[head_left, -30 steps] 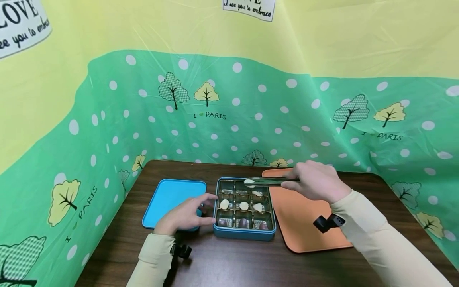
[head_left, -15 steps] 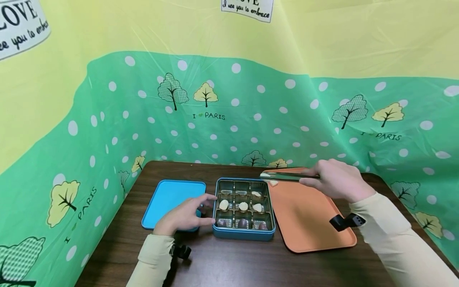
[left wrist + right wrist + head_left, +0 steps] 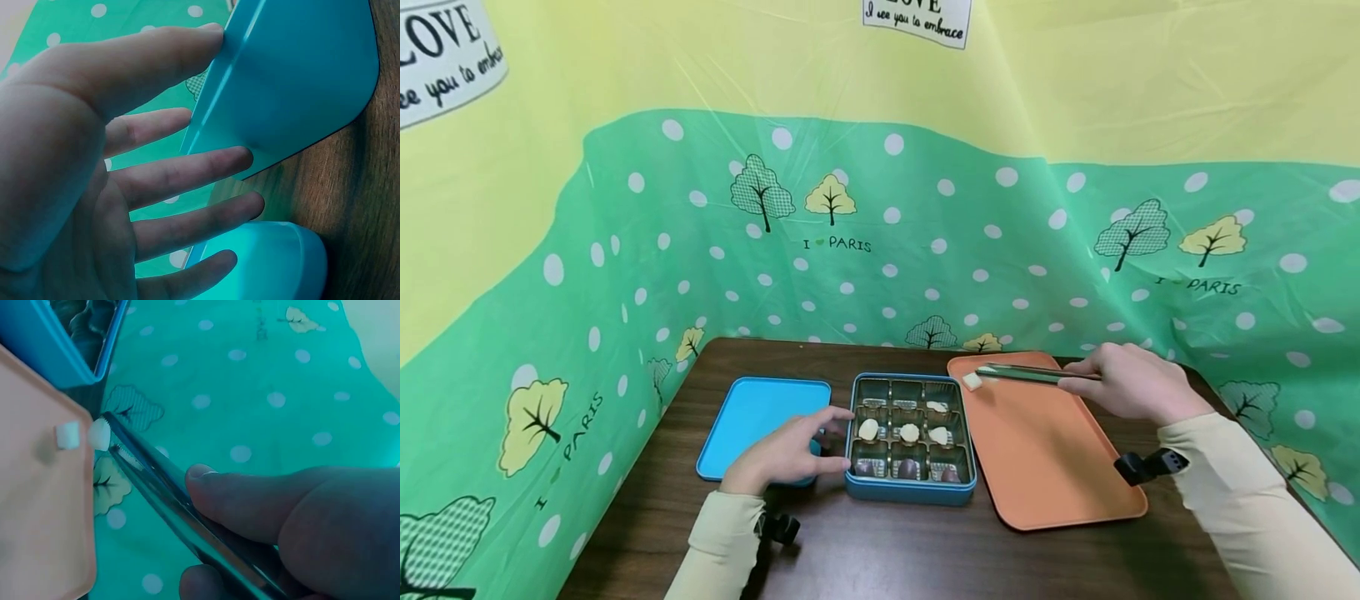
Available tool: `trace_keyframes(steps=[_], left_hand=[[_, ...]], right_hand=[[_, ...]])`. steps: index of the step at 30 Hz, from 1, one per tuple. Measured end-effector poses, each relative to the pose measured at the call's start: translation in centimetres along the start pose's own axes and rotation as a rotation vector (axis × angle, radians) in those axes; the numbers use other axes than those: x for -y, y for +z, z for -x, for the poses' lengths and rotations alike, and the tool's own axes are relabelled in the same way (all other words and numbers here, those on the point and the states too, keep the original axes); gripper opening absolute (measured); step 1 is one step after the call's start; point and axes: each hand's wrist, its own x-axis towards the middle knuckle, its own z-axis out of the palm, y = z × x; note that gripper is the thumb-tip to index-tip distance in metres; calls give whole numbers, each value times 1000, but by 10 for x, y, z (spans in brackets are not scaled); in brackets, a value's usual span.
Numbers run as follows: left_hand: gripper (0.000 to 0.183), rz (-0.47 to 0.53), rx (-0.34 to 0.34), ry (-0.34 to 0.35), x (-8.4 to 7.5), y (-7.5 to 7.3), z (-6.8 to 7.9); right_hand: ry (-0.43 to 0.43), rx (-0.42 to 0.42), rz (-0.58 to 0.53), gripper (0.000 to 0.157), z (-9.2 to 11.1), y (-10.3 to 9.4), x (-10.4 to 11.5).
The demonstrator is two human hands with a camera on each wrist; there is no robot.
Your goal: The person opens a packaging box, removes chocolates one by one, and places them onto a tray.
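My right hand [image 3: 1135, 383] grips a pair of metal tongs [image 3: 1022, 374], the tips over the far left of the orange tray [image 3: 1052, 467]. At those tips is a small white piece [image 3: 100, 434]; I cannot tell if it is pinched. Another white piece [image 3: 972, 382] lies on the tray beside it. Left of the tray stands a blue box [image 3: 910, 492] with a divided insert. White pieces sit in its middle row and back right compartment, dark pieces in the front row. My left hand [image 3: 786, 450] rests against the box's left side, thumb tip [image 3: 209, 37] at its edge, fingers extended.
A blue lid [image 3: 775, 400] lies on the dark wooden table [image 3: 880, 542], left of the box and partly under my left hand in view. A green and yellow printed cloth [image 3: 850, 250] hangs behind the table.
My right hand has moved right with the tongs and a white piece at their tips, from over the box's back row to over the orange tray. The left hand has stayed put.
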Motion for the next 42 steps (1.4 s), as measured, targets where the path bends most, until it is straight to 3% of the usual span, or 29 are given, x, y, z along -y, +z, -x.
trace_keyframes(steps=[15,30,42], left_hand=[[69,14,-1,-13,2,0,-1],[69,12,12,-3,3,-1,-2],[68,23,5,-3,2,-1,-1]], right_hand=[[110,108,-51,53,-8,24,-27],[186,141,-88,55,-10,36,-31],[181,83,-71,78,2,28,-27]])
